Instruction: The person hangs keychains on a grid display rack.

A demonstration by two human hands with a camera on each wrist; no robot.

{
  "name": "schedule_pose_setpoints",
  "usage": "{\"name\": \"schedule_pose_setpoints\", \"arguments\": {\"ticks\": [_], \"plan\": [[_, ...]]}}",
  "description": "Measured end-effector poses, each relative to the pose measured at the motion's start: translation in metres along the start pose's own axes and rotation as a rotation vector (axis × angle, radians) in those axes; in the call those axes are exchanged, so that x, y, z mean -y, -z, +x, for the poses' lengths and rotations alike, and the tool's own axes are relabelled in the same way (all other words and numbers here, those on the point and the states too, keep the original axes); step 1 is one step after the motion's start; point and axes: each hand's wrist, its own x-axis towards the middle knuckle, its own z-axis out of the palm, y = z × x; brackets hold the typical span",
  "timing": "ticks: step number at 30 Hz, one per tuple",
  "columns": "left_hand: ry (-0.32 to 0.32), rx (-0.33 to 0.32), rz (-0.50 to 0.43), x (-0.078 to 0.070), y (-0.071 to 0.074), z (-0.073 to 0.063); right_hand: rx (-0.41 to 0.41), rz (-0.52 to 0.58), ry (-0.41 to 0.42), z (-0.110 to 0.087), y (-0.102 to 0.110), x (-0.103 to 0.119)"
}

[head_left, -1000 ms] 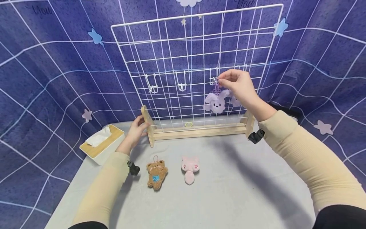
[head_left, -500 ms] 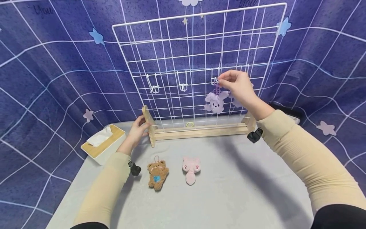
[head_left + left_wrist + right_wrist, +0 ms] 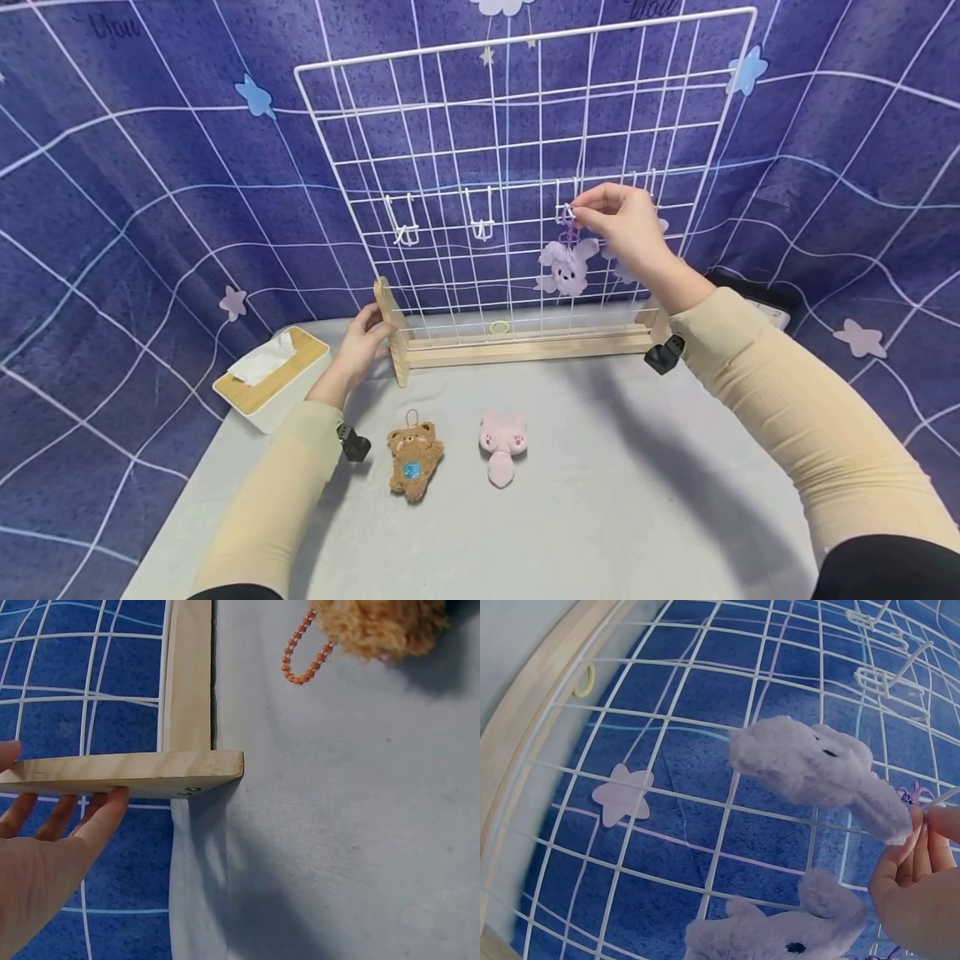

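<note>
My right hand (image 3: 630,225) pinches the purple chain of a lavender plush keychain (image 3: 566,271) right at a white hook of the wire grid rack (image 3: 525,38). In the right wrist view the plush (image 3: 799,761) dangles sideways before the mesh, its chain partly hidden by the fingers. A second lavender plush (image 3: 772,934) hangs just beside it, mostly behind my hand in the head view. Thumb and fingers of my left hand (image 3: 358,346) grip the wooden end board (image 3: 217,763) of the rack from both sides.
A brown bear plush (image 3: 416,458) with a bead chain and a pink plush (image 3: 502,442) lie on the table. More hooks (image 3: 482,229) are on the grid's left half. A tissue box (image 3: 273,375) stands left. Behind the grid hangs a blue curtain (image 3: 172,167).
My right hand has shifted slightly left toward the hook with the chain, and the lavender plush has turned and tilted a little. The left hand keeps its grip. The head view has shifted slightly.
</note>
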Motion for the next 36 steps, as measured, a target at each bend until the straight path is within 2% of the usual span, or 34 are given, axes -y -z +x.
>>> {"name": "schedule_pose_setpoints", "arguments": {"ticks": [11,19,23,36], "plan": [[0.002,-0.004,0.008,0.000,-0.001,0.001,-0.075,0.075,0.039,0.003,-0.007,-0.003],[0.003,-0.005,0.019,0.001,0.000,0.002,-0.086,0.079,0.041,0.000,-0.009,-0.003],[0.004,-0.003,0.013,0.002,0.000,0.002,-0.093,0.092,0.071,-0.001,-0.010,-0.006],[-0.001,-0.003,0.011,0.001,-0.001,0.001,-0.122,-0.039,0.140,-0.015,-0.012,-0.016]]}}
